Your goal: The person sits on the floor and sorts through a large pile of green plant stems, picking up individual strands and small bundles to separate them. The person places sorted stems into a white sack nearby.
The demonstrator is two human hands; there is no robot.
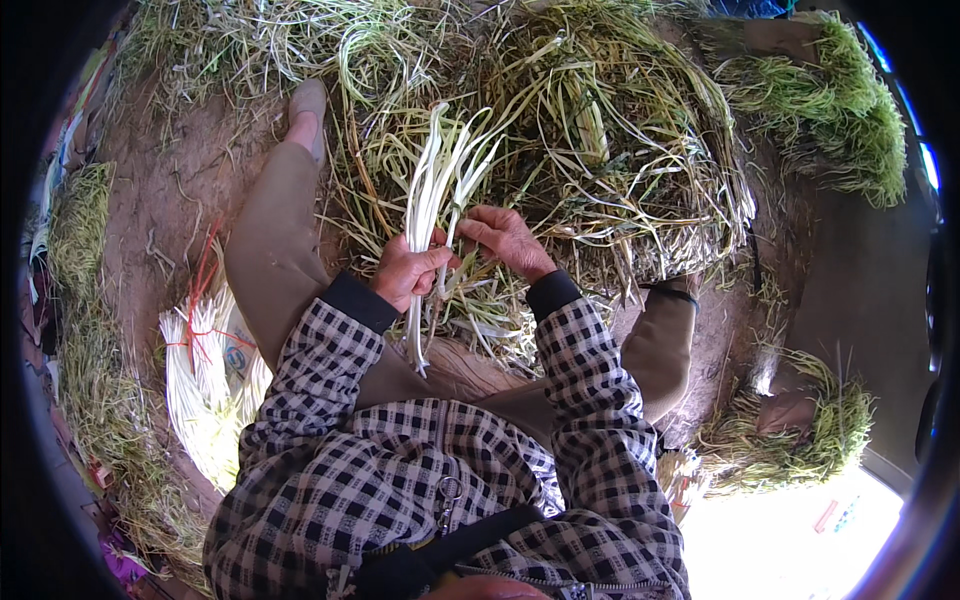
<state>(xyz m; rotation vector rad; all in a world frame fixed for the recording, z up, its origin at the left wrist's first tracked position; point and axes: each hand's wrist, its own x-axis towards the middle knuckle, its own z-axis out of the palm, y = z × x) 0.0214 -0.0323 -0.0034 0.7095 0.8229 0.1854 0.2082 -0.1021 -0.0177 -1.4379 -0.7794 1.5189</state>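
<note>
My left hand [405, 274] is closed around a small bunch of long white stalks [424, 195], which look like blanched garlic shoots. Their leafy ends point away from me, and the thin root ends hang below my fist. Just to the right, a separate stalk [452, 236] with yellow-green leaves leans beside the bunch, near my left thumb. The thumb and forefinger of my right hand [506, 240] pinch this stalk at its upper part. Loose leaves and peelings [487, 300] lie under both hands, between my legs.
A large heap of untrimmed stalks [660, 165] lies ahead to the right. White bundles tied with red string [199, 375] stand by my left leg. Leafy green bunches [840, 112] sit at the far right. Scattered leaves [247, 37] cover the earthen floor [161, 180] ahead.
</note>
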